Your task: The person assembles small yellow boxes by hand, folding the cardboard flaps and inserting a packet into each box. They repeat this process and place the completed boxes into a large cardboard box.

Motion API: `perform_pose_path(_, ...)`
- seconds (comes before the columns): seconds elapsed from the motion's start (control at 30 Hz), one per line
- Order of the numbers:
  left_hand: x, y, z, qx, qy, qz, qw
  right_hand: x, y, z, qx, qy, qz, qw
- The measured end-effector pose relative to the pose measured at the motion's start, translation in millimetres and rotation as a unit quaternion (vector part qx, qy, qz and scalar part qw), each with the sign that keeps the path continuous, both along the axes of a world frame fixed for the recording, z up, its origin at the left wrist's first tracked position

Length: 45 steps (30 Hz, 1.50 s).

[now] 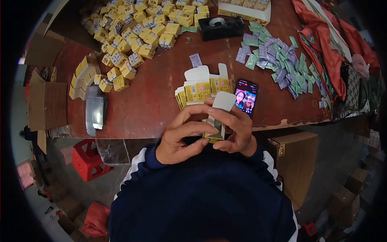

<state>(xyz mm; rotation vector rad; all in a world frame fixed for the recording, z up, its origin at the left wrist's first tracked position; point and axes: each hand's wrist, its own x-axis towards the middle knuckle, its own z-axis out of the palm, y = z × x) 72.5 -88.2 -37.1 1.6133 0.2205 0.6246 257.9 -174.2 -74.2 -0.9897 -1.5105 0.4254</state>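
Both hands hold a small yellow box [218,117] near the table's front edge. Its white end flap stands up, and something dark green shows at its opening. My left hand [183,135] grips the box from the left with fingers bent. My right hand [237,129] wraps it from the right, the fingers curled near the flap. Just beyond the hands lie flat, unfolded yellow cartons [197,92] with white flaps, partly hidden by the fingers. A lit phone [246,99] rests on the table right of these cartons.
Many folded yellow boxes [151,39] heap at the back left. Green and purple sachets [282,60] are piled at the right. A black tape dispenser [221,30] stands at the back. Clear plastic cases [96,111] lie left; a red stool [89,161] stands below.
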Motion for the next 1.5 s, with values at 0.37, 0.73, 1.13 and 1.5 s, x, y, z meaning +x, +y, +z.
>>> perform_pose_path(0.37,0.9,-9.7,-4.2,-0.165,-0.015,0.044,0.985,0.2,1.3,2.8,0.003,-0.036,-0.046,0.998)
perform_pose_path(0.73,5.1,-8.6,-14.9,-0.169,-0.089,0.061,0.980,-2.3,9.1,5.2,0.057,-0.037,-0.020,0.997)
perform_pose_path(1.13,4.6,-9.7,-4.8,-0.181,-0.008,0.091,0.979,1.6,2.6,17.5,-0.028,-0.010,0.012,0.999)
perform_pose_path(1.5,1.7,-7.2,-3.5,-0.158,0.048,0.091,0.982,-4.7,4.1,25.1,-0.106,0.058,-0.015,0.993)
